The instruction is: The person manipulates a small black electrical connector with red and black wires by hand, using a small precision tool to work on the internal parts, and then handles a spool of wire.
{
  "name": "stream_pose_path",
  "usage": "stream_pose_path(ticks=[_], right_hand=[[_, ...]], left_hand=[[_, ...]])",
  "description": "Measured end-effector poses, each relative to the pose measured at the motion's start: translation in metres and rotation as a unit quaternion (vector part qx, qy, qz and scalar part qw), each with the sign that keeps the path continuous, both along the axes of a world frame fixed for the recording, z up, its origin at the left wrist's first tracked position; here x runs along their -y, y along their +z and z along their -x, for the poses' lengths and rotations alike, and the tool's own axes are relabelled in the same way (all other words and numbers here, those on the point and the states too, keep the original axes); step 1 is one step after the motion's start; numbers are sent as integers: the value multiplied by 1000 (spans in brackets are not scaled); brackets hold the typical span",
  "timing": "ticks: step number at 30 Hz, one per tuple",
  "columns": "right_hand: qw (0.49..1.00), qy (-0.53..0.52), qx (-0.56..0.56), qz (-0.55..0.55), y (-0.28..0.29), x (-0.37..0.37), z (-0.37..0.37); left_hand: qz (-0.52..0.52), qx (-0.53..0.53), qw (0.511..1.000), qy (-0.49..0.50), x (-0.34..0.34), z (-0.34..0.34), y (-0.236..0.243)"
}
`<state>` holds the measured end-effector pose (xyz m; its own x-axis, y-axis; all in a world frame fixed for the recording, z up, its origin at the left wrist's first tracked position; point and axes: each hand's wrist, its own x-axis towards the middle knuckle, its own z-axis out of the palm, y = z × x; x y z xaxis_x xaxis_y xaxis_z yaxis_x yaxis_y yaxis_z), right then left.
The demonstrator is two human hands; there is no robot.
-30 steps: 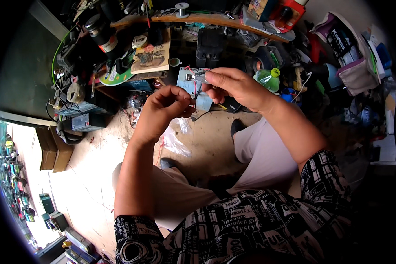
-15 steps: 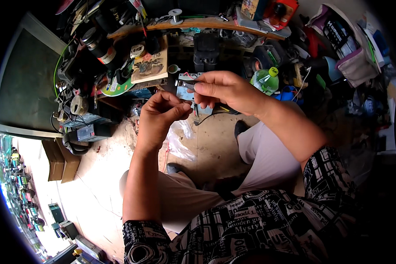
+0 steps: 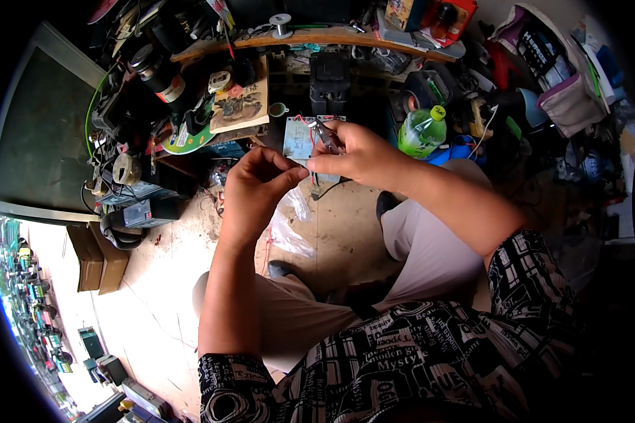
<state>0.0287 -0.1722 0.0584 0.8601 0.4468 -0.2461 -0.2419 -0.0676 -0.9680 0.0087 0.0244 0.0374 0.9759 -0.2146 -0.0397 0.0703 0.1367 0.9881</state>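
My right hand (image 3: 356, 154) is closed around a small pair of metal pliers (image 3: 326, 136), whose jaws point up and away from me. Its thumb and fingertip meet the fingertips of my left hand (image 3: 257, 187). That left hand pinches what looks like a thin dark wire, mostly hidden by the fingers. Beneath both hands lies a pale blue-grey metal box or panel (image 3: 298, 139) with red wire (image 3: 302, 118) at its top edge. A black cable (image 3: 329, 189) curls on the floor just below it.
A clear bottle with a green cap (image 3: 422, 132) stands right of my right hand. To the left, a book (image 3: 240, 102) lies beside a green disc (image 3: 187, 141). Behind is a wooden shelf edge (image 3: 360, 38); clear plastic film (image 3: 289, 233) lies on the floor.
My right hand has come down and toward me, swinging the pliers from pointing left to pointing up. Its fingertips now meet those of the left hand, which has barely moved.
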Motion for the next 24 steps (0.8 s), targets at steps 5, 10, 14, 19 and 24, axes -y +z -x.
stream_pose_path(ticks=[5,10,14,19,24], right_hand=[[983,8,175,60,-4,-7,-1],[946,9,281,162,3,-10,3],[915,8,348,206,-1,-9,6],[862,36,419,282,-3,-10,8],[854,30,403,327,-4,-14,9]], left_hand=[[-28,19,999,17,1,1,-4],[-105,11,994,19,0,2,-1],[-128,22,991,31,3,2,-4],[-249,70,965,43,7,4,1],[-249,71,963,73,9,4,-5]])
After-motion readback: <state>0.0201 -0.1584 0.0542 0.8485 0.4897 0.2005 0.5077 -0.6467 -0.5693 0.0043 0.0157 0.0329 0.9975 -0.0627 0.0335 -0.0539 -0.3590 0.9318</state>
